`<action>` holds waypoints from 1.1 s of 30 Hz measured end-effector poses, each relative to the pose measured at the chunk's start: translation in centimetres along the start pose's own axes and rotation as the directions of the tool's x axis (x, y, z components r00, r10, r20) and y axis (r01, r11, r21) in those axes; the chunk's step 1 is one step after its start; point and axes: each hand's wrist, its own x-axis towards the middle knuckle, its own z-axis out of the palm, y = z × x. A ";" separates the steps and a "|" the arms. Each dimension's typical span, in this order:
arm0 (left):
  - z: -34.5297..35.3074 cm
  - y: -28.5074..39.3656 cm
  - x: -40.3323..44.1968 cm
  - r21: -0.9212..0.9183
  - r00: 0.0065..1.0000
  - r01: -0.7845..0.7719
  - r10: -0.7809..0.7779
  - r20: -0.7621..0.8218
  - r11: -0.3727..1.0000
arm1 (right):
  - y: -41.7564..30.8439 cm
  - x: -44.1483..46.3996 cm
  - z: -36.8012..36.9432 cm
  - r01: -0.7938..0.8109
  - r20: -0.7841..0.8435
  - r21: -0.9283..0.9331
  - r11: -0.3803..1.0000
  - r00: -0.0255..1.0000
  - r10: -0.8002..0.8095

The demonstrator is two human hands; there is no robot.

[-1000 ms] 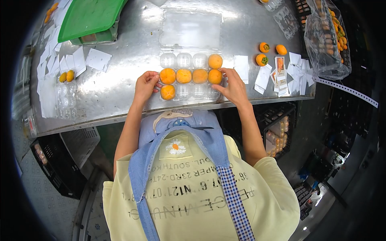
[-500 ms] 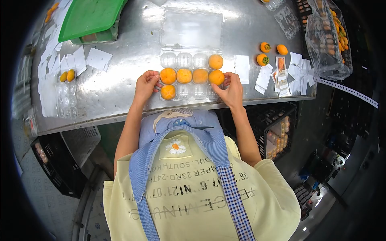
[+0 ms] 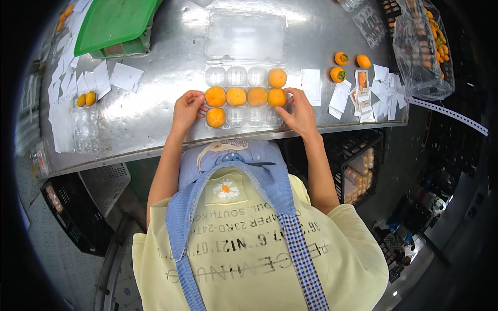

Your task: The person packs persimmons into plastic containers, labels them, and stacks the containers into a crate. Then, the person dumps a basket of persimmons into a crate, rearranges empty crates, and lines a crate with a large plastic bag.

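In front of me lies a clear plastic clamshell tray with round cups, its lid laid back flat. Orange persimmons fill the middle row of cups; one more persimmon sits at the far right and another persimmon at the near left. The other cups hold nothing. My left hand pinches the tray's left edge beside the persimmons. At the right edge, my right hand has thumb and forefinger apart beside the row's end persimmon; its other fingers are partly hidden.
Loose persimmons and white cards lie to the right, before a plastic-lined crate of fruit. At left are a green-lidded box, scattered papers and another tray. Black crates stand below the table.
My right hand's fingers have drawn slightly outward from the right-end persimmon. My left hand stays at the tray's left edge. The persimmons keep their cups.
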 end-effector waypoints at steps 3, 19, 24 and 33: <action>0.1 0.0 -0.1 -0.002 1.000 0.001 -0.001 0.002 1.000 | 0.1 -0.4 0.2 -0.027 0.003 0.016 1.000 1.000 0.027; 0.4 -0.3 0.1 0.000 1.000 0.003 -0.003 0.012 1.000 | -3.8 2.2 1.1 0.233 0.083 -0.080 0.969 0.970 -0.226; 0.3 -0.1 -0.1 -0.011 1.000 -0.008 0.008 0.008 1.000 | -5.1 1.7 0.3 -0.259 0.203 0.807 0.531 0.966 0.163; 0.2 -0.1 -0.4 -0.020 1.000 -0.003 0.003 0.012 1.000 | -4.9 1.0 0.8 -0.290 0.284 0.883 0.370 0.956 0.073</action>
